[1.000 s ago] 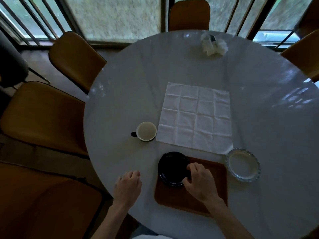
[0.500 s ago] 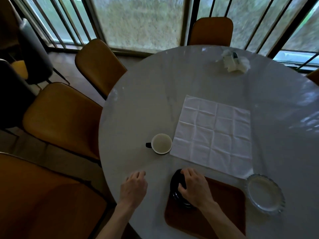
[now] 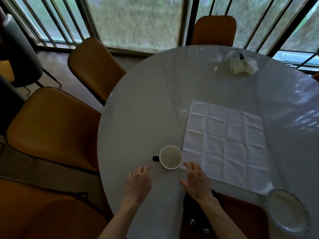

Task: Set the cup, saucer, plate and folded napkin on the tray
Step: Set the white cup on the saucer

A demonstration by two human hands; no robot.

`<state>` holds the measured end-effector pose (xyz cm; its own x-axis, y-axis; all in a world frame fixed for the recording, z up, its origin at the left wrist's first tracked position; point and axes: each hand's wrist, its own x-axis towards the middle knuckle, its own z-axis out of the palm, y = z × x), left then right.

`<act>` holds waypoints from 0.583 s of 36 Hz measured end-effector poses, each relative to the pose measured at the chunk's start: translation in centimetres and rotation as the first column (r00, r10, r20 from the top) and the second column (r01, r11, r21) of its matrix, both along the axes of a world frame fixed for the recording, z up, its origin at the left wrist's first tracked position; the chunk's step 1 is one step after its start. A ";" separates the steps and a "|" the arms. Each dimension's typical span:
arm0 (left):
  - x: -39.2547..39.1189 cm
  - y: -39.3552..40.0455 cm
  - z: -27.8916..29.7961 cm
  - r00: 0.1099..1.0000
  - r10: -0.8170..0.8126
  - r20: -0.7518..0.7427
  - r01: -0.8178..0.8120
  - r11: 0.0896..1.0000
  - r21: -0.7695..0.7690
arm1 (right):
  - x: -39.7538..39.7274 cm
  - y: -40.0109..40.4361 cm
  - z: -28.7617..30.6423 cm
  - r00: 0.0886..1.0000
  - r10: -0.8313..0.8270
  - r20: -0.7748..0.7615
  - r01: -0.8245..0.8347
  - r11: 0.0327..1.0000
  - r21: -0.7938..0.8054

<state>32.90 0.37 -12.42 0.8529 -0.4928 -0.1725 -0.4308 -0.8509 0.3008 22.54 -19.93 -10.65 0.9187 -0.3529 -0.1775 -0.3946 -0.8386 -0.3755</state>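
Observation:
A cup (image 3: 170, 157), white inside with a dark handle pointing left, stands on the white round table (image 3: 146, 107). To its right lies a white napkin (image 3: 226, 144), spread flat with fold creases. A black saucer (image 3: 198, 221) sits on the brown tray (image 3: 241, 218) at the near edge, partly hidden by my right forearm. A clear scalloped glass plate (image 3: 288, 211) rests on the table right of the tray. My right hand (image 3: 195, 181) hovers open just below the cup, holding nothing. My left hand (image 3: 139, 181) rests open on the table, left of the cup.
Several tan chairs (image 3: 51, 128) ring the table on the left and far side. A crumpled white bundle (image 3: 240, 63) lies at the table's far side. Windows with dark bars stand behind.
My right hand has let go of the black saucer, which stays on the tray, and moved forward to just below the cup. The view has shifted left and closer.

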 end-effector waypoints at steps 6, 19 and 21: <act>2.5 -1.6 -1.0 0.998 0.004 -0.060 -0.004 1.000 0.003 | 2.0 -1.1 -1.7 0.999 -0.033 0.002 0.033 0.999 0.010; 4.4 -4.5 -2.2 0.989 0.001 -0.149 -0.010 0.998 -0.062 | 4.0 -2.4 -3.4 0.998 -0.042 -0.042 0.049 0.981 0.186; 4.9 -4.6 -2.4 0.988 -0.018 -0.152 0.004 0.996 -0.087 | 4.2 -2.4 -3.4 0.998 -0.037 -0.044 0.045 0.978 0.203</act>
<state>37.76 -4.22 -14.79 0.8141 -0.5206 -0.2572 -0.3833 -0.8145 0.4355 26.69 -22.37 -14.09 0.8948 -0.3431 -0.2856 -0.4454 -0.7290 -0.5199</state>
